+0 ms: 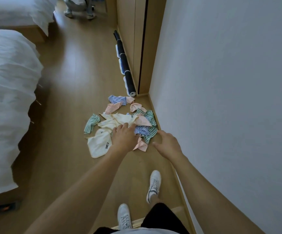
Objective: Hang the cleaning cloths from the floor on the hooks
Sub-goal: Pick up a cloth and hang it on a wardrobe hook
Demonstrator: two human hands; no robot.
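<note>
Beside wall (221, 81): cloths (120, 122) heaped on floor (72, 81); bed (7, 98) left; both hands' grip loose, empty.

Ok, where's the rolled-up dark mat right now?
The rolled dark mat lies along the wooden wardrobe base, just beyond the cloth pile.

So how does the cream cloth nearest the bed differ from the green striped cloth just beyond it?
The cream cloth is plain, with a small dark printed mark; the green striped cloth has green and white stripes. The cream one lies mostly spread out flat and looks larger; the green one is crumpled and narrower. The left hand is over the cream one's edge; the green one lies apart. Both lie on the wooden floor.
</note>
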